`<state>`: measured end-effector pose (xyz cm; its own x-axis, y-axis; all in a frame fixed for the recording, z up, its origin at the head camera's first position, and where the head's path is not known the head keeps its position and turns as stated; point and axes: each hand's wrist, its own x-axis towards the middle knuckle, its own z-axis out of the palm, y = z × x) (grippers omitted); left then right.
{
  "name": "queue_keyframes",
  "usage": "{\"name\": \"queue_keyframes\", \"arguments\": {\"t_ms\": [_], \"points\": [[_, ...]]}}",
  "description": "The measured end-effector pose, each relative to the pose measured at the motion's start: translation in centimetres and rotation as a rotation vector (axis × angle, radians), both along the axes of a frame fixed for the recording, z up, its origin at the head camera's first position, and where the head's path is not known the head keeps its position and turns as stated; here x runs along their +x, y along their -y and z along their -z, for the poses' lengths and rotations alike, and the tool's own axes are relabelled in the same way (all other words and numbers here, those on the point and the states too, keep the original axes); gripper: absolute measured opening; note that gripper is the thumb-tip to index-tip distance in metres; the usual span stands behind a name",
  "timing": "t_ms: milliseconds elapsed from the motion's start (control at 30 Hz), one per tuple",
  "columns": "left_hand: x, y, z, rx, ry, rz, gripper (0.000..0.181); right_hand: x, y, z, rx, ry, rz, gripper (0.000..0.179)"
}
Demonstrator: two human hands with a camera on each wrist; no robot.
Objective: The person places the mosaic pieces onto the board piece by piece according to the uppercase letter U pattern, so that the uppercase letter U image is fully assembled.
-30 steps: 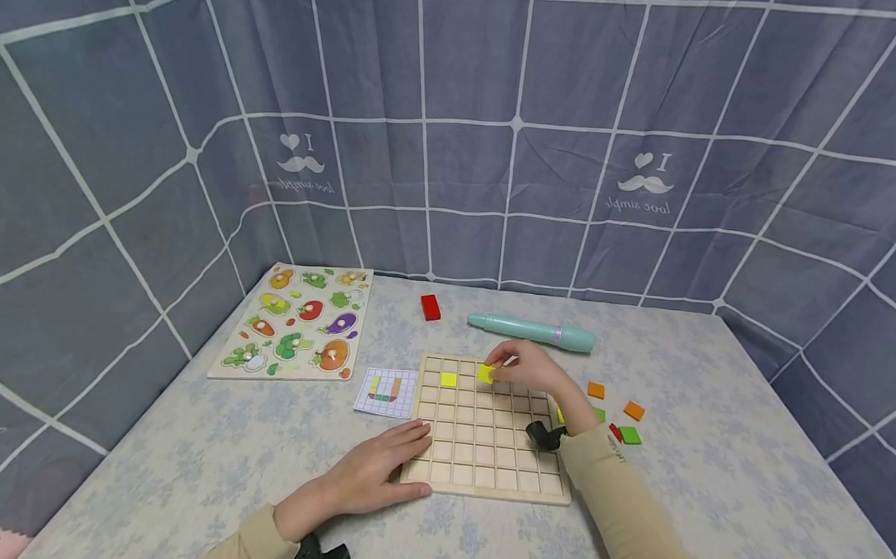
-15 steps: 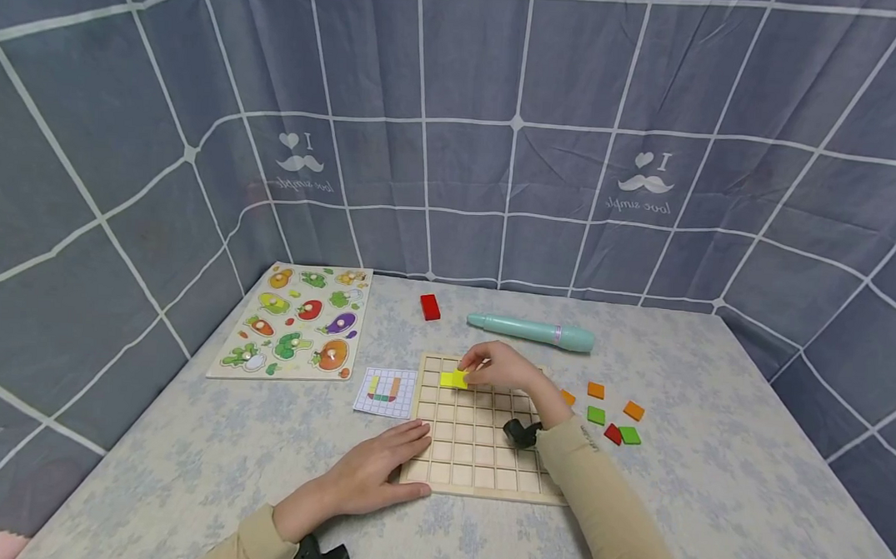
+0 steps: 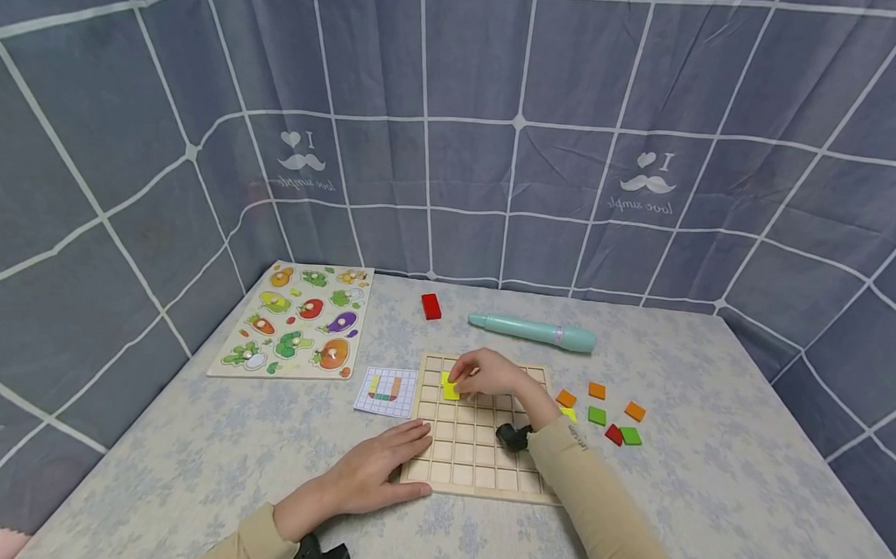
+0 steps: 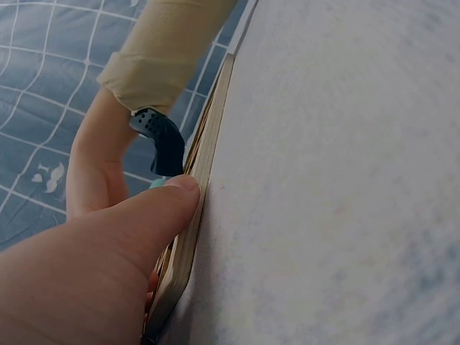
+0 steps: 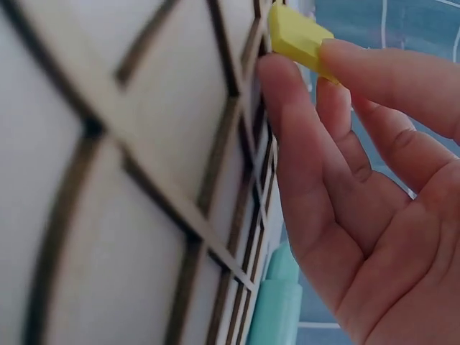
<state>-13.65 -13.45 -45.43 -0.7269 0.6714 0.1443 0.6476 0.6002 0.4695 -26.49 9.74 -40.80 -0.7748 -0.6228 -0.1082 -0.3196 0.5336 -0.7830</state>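
Observation:
My right hand (image 3: 485, 373) pinches a small yellow square tile (image 5: 298, 32) between thumb and fingers, just over the upper left cells of the wooden grid board (image 3: 477, 468). In the head view this tile overlaps another yellow tile (image 3: 447, 379) lying in a cell there. My left hand (image 3: 380, 467) rests at the board's lower left corner, its fingers extended over the left edge. Its thumb lies along the front edge, as the left wrist view shows on the board's pale side (image 4: 188, 251).
A pattern card (image 3: 385, 392) lies left of the board, with a vegetable puzzle (image 3: 304, 311) behind it. Orange (image 3: 597, 391), green (image 3: 596, 415), red and yellow tiles are scattered to the right. Farther back are a red block (image 3: 431, 306) and a teal pen-shaped tube (image 3: 532, 330).
My right hand has moved left across the board with the yellow tile, then slightly nearer, to just below the tile in the cell. The left hand has stayed in place.

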Motion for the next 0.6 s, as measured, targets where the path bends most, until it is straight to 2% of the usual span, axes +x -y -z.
{"name": "queue_keyframes", "arguments": {"t_ms": [133,600], "points": [[-0.01,-0.02,0.03,-0.001,-0.003,-0.001,0.069,-0.1,0.13,0.5,0.025,-0.019,-0.005,0.01],[0.07,-0.02,-0.01,0.012,-0.015,0.002,0.069,0.05,0.22,0.78,0.087,-0.075,0.013,0.012]]}}
